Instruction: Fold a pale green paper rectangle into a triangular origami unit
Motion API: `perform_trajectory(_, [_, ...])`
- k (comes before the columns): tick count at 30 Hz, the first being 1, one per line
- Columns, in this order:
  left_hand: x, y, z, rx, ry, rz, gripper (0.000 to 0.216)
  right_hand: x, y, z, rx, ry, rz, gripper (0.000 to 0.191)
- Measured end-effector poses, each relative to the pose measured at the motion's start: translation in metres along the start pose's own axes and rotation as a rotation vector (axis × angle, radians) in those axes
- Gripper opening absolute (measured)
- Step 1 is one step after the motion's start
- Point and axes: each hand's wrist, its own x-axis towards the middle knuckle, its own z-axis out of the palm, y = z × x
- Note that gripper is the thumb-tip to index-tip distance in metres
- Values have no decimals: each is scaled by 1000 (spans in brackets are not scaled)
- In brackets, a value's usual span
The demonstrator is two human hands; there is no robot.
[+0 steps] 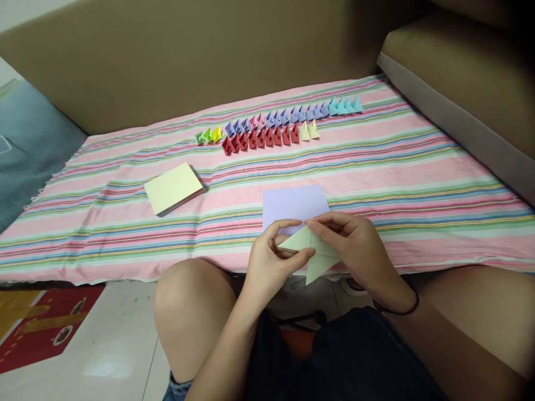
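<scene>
A pale green folded paper (317, 262) sits in the air at the near edge of the seat, just above the person's lap, pinched between both hands. The left hand (267, 264) is closed on its left corner with thumb and fingers; the right hand (357, 242) grips the upper right edge, fingertips pressed along a fold, with a dark band (412, 306) round its wrist. Just beyond the hands a lavender sheet (292, 203) lies flat on a striped cloth (418, 178) - pink, green, blue and yellow bands - spread over a wide seat. To the left on the cloth, well apart from the hands, rests a stack of pale yellow sheets (173, 187). Farther back run two lines of small folded paper pieces: a far row (288, 115) going from green and yellow at the left through purple and pink to light blue at the right, and a nearer row of red pieces (261, 138) ending in two pale yellow ones. A brown backrest (188, 61) rises behind the cloth, and a brown cushion (460, 72) sits at the far right. Below the seat edge, at the near left, is a pale tiled floor (104, 345) with a red and yellow mat (42, 323) - the person's bare knee (188, 306) stands over it.
</scene>
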Motion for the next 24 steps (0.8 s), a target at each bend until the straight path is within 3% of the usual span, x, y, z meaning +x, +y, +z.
perform_trajectory(5, [1, -2, -2, 7, -8, -18, 39, -2, -1, 1, 0, -23, -4, 17])
perform_trajectory(18, [4, 0, -11, -223, -111, -180, 63, 4, 2, -6, -69, 18, -52, 19])
perform_trajectory(24, [2, 5, -13, -209, -168, -165, 66, 6, 4, -9, -69, -1, -45, 19])
